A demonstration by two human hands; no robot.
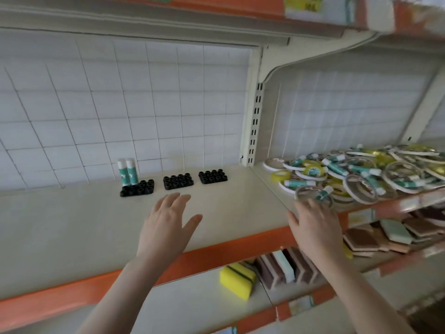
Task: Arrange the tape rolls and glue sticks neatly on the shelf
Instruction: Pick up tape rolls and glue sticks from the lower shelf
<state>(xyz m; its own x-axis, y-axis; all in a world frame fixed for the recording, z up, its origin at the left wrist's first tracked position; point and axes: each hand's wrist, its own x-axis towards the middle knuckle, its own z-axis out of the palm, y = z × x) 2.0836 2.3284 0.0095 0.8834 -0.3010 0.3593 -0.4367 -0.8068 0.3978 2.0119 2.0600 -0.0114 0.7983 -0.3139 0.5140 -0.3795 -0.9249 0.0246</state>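
Sponges point(238, 279) are stocked on the lower shelf, nearest the camera, not part of the job. Above, the left hand point(166, 227) is held flat over bare shelf point(72, 225), fingers spread, nothing gripped, prob. kept free to receive. The right hand point(315, 225) is set at the pile's front edge w/ fingers reaching onto a tape roll point(313, 194); whether it's pinched can't be told. Mixed tape rolls and glue sticks point(361, 174) are heaped behind. Farther back, two glue sticks point(127, 171) are stood upright in a black holder point(137, 188); two more holders point(178, 181) are left unfilled.
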